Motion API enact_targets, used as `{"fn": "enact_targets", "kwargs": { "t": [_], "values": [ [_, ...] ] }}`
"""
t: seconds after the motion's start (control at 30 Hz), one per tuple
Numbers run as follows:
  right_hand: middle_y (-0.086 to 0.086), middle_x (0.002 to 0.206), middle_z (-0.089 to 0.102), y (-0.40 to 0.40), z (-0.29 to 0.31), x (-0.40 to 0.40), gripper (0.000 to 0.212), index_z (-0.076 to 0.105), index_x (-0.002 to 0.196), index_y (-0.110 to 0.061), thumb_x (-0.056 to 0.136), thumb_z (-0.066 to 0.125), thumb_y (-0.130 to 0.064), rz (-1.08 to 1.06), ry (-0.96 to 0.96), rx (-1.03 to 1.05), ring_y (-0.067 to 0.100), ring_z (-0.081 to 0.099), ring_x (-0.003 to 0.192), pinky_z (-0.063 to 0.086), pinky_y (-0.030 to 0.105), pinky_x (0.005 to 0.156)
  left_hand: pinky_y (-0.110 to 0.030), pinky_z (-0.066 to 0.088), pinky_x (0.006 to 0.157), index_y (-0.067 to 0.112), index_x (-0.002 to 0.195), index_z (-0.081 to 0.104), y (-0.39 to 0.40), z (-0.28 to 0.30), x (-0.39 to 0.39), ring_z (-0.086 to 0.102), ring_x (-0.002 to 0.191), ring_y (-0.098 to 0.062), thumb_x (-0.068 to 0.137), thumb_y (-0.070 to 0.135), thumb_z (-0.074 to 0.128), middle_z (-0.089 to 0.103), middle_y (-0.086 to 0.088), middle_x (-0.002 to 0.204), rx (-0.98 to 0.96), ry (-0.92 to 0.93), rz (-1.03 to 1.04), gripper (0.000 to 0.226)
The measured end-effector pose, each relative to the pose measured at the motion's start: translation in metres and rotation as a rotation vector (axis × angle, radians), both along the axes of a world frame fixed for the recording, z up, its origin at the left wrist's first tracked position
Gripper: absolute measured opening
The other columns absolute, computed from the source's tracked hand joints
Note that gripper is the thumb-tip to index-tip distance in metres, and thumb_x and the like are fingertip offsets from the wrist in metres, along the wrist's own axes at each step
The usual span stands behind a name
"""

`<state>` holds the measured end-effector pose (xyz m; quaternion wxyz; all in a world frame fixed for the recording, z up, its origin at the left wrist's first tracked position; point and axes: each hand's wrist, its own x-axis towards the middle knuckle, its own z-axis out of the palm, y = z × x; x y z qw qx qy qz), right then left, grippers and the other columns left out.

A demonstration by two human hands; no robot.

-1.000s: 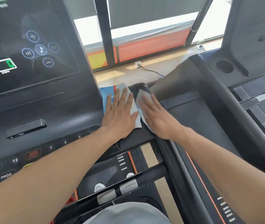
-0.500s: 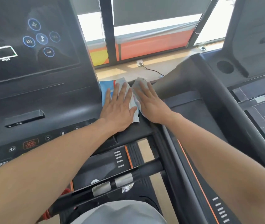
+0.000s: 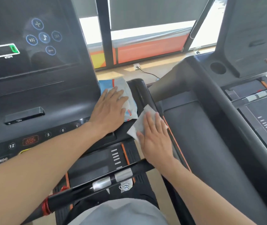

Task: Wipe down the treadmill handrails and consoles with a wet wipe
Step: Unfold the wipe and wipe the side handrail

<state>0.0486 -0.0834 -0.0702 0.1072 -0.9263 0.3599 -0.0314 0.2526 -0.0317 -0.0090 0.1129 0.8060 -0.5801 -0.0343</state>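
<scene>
Wipe (image 3: pixel 143 123): thin white sheet, flat on the handrail (image 3: pixel 141 93) at the console's right edge, a corner poking out at 8 o'clock of the right hand (image 3: pixel 154 135). Likely light, limp, damp; prone to bunching and sliding, so best driven by a flat palm, not by an edge pinch. Right-hand fingers straight and close together, pressing it down.

Pack (image 3: pixel 123 96): blue-and-white soft wrapper at 11 o'clock of the wipe, just beside it, under the left hand (image 3: pixel 109 109); fingers straight, slightly spread, resting flat. Probably crinkly, slick, easily shoved.

Handrail: dark, smooth, rounded; drops off at 3 o'clock toward the gap and the next treadmill (image 3: pixel 210 127). Open run toward 12 and 6 o'clock.

Console (image 3: pixel 32 95): at 9 o'clock, keypad and lit screen; light pressure advised near the buttons.
</scene>
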Motion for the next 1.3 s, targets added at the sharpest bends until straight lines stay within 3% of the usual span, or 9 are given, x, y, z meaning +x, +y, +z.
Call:
{"fn": "enact_targets", "kwargs": {
  "t": [0.13,0.23,0.33,0.43,0.63,0.87,0.97,1.07,1.3],
  "values": [
    [0.014,0.167,0.021,0.066,-0.006,0.012,0.062,0.027,0.158,-0.001,0.105,0.038,-0.031,0.018,-0.106,0.044,0.029,0.014,0.156,0.016,0.043,0.127,-0.044,0.009,0.126,0.021,0.142,0.056,0.015,0.002,0.004,0.03,0.15,-0.022,0.1,0.027,0.053,0.042,-0.001,0.158,0.039,0.025,-0.025,0.043],
    [0.008,0.169,0.005,0.093,-0.003,0.031,0.064,0.011,0.161,-0.006,0.107,0.034,-0.033,0.13,-0.086,0.167,0.024,-0.001,0.158,0.009,0.039,0.128,-0.044,0.007,0.125,0.022,0.143,0.054,0.012,0.011,0.009,0.032,0.148,-0.019,0.101,0.032,0.051,0.04,0.001,0.159,0.083,0.006,-0.056,0.044],
    [0.009,0.169,0.014,0.077,-0.001,0.026,0.063,0.019,0.161,-0.005,0.106,0.037,-0.031,0.137,-0.039,0.042,0.023,0.009,0.158,0.017,0.041,0.127,-0.045,0.006,0.125,0.023,0.141,0.056,0.008,0.016,0.012,0.035,0.146,-0.018,0.098,0.048,0.053,0.041,0.003,0.158,0.13,0.003,-0.071,0.05],
    [0.009,0.17,0.004,0.032,0.007,0.009,0.062,0.01,0.162,-0.006,0.11,0.027,-0.035,-0.015,0.058,0.022,0.022,0.001,0.158,0.001,0.035,0.128,-0.047,0.004,0.124,0.025,0.145,0.049,0.009,0.015,0.015,0.03,0.149,-0.02,0.093,0.062,0.054,0.036,0.003,0.16,0.203,-0.039,-0.102,0.065],
    [0.009,0.17,0.01,0.05,0.006,0.023,0.061,0.016,0.162,-0.007,0.108,0.023,-0.036,-0.036,-0.019,0.011,0.024,0.005,0.158,0.005,0.038,0.128,-0.05,0.034,0.113,0.017,0.146,0.043,0.004,0.018,0.015,0.033,0.142,-0.038,0.092,0.046,0.06,0.04,-0.009,0.15,0.303,-0.131,-0.174,0.063],
    [0.016,0.163,0.031,0.049,0.007,0.019,0.067,0.035,0.156,-0.003,0.107,0.017,-0.044,-0.038,0.073,-0.108,0.028,0.023,0.155,0.014,0.044,0.127,-0.045,0.043,0.104,0.019,0.148,0.037,0.006,0.014,0.005,0.03,0.144,-0.047,0.101,0.025,0.045,0.032,-0.018,0.157,0.336,-0.34,-0.192,0.048],
    [0.021,0.165,0.023,0.01,0.009,0.01,0.074,0.026,0.158,0.001,0.106,0.009,-0.048,-0.21,0.152,-0.136,0.032,0.016,0.156,0.005,0.043,0.128,-0.046,0.051,0.089,0.014,0.14,0.048,0.004,0.013,0.009,0.04,0.137,-0.045,0.101,0.012,0.041,0.041,-0.015,0.152,0.334,-0.301,-0.222,0.04],
    [0.024,0.164,0.024,0.007,0.008,0.016,0.071,0.027,0.156,0.006,0.106,0.017,-0.044,-0.241,0.092,-0.15,0.035,0.016,0.155,0.005,0.043,0.128,-0.039,0.044,0.064,0.011,0.115,0.062,0.001,0.017,0.013,0.06,0.098,-0.037,0.095,0.007,0.039,0.063,-0.015,0.116,0.265,-0.255,-0.222,0.03],
    [0.015,0.164,0.029,0.039,0.006,0.049,0.058,0.033,0.157,-0.002,0.109,0.024,-0.034,0.147,-0.038,-0.048,0.025,0.019,0.156,0.011,0.039,0.128,-0.042,0.048,0.076,0.007,0.099,0.074,-0.012,0.049,0.033,0.06,0.091,-0.035,0.098,0.008,0.047,0.071,-0.015,0.098,0.035,0.039,-0.041,0.027]
  ]
}}
